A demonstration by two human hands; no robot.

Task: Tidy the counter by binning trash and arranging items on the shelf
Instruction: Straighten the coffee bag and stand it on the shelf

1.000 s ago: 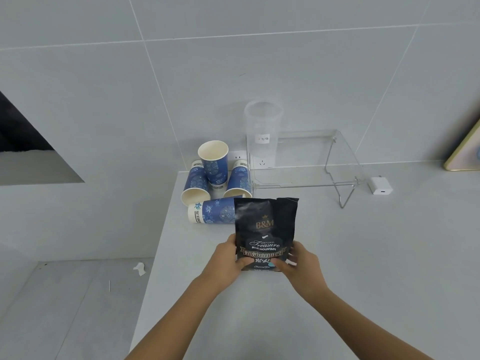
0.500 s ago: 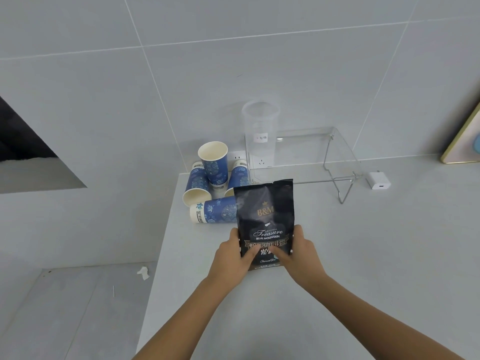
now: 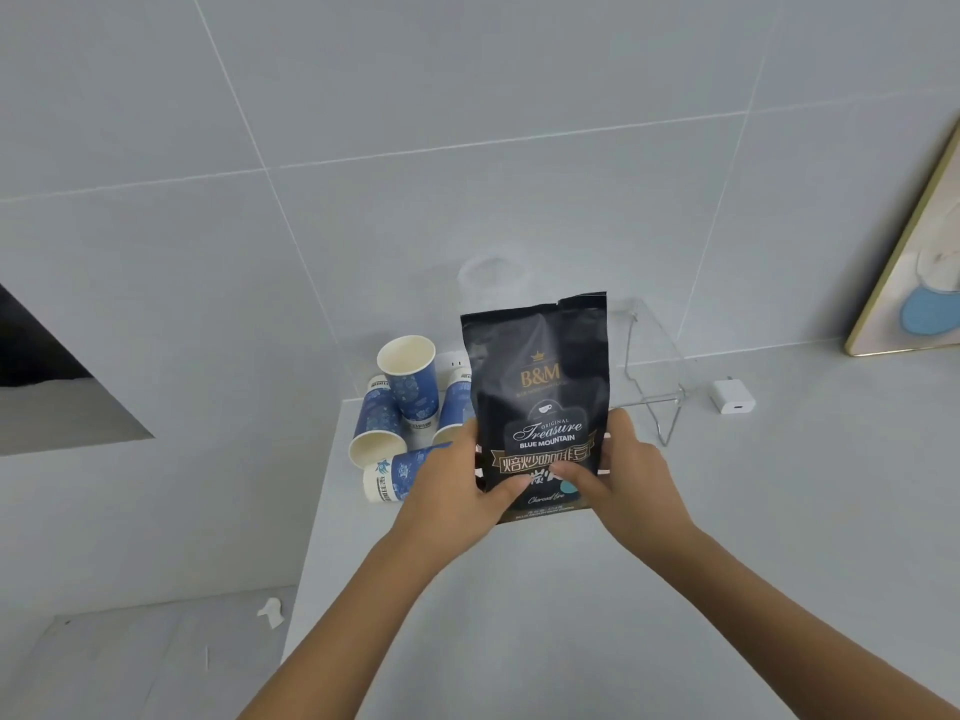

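A black coffee bag [image 3: 537, 387] with gold "B&M" lettering is held upright above the grey counter [image 3: 519, 615]. My left hand [image 3: 457, 491] grips its lower left edge and my right hand [image 3: 623, 475] grips its lower right edge, thumbs on the front. Behind the bag stands a clear acrylic shelf [image 3: 652, 366] with wire legs, partly hidden. A tall clear plastic container [image 3: 491, 275] rises behind the bag's top. Several blue paper cups [image 3: 405, 402] lie piled at the counter's back left corner.
A white charger plug [image 3: 732, 397] lies right of the shelf. A framed picture [image 3: 914, 283] leans on the wall at far right. The counter's left edge drops to the floor, where a white scrap [image 3: 271, 611] lies.
Both hands have lifted the coffee bag higher and moved it away toward the shelf; it now hides most of the clear container and the shelf's left part.
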